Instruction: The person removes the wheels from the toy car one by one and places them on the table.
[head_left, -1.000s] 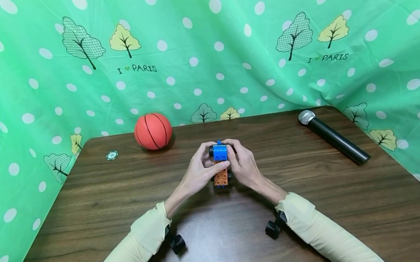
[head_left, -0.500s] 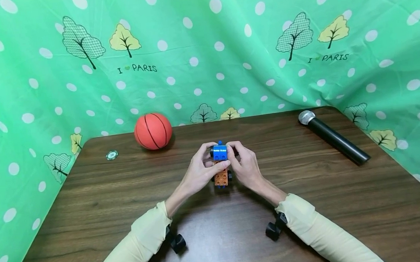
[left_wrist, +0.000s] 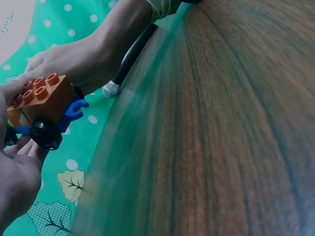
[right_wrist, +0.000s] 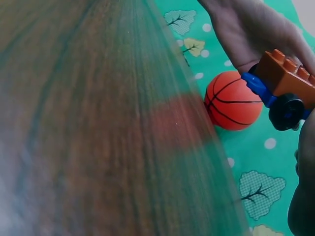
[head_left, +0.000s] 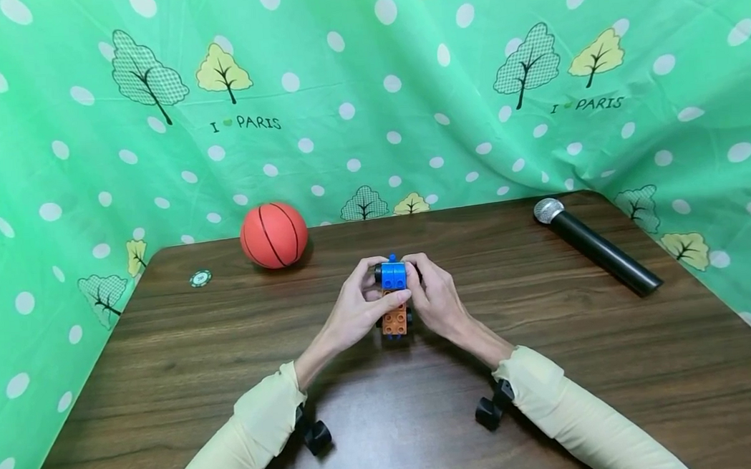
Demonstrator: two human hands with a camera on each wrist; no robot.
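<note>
Between both hands is a toy vehicle of building blocks (head_left: 395, 322), with studded orange bricks, a blue block at its far end and black wheels. My left hand (head_left: 354, 309) grips it from the left, its thumb lying across the orange bricks. From the right, my right hand (head_left: 440, 299) pinches the far blue part with thumb and fingers. In the left wrist view, the toy vehicle (left_wrist: 47, 101) shows a blue hitch and a black wheel. The right wrist view shows the orange end of the toy vehicle (right_wrist: 283, 81); the hands hide its far part.
A red ball with black lines (head_left: 274, 235) sits at the back left of the wooden table (head_left: 185, 389). Left of it lies a poker chip (head_left: 200, 278). A black microphone (head_left: 598, 246) lies at the back right. Green printed cloth (head_left: 352, 71) hangs behind the table.
The near orange end of the toy vehicle has shifted very slightly toward me and to the left. Both hands keep nearly the same hold.
</note>
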